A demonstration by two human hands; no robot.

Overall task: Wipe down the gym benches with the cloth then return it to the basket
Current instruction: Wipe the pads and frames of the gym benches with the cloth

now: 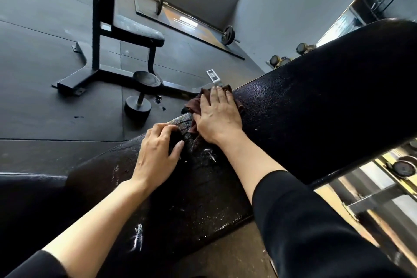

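Mid-wipe on the black bench pad, plenty still to do

Nearest the camera the bench [304, 106] pad still shows white scuffs and specks at about 6 o'clock, so I'd say that stretch isn't done. Left hand [158, 151] is braced on the pad's edge, fingers curled over it, holding nothing else. Right hand [217, 117] lies flat with straight fingers pressing the brown cloth [194, 104] onto the pad, just left of centre. Further out at 11 o'clock a second bench [135, 29] looks dusty and untouched. Can't see the basket anywhere, and the pad's far end runs out of view at 2 o'clock.
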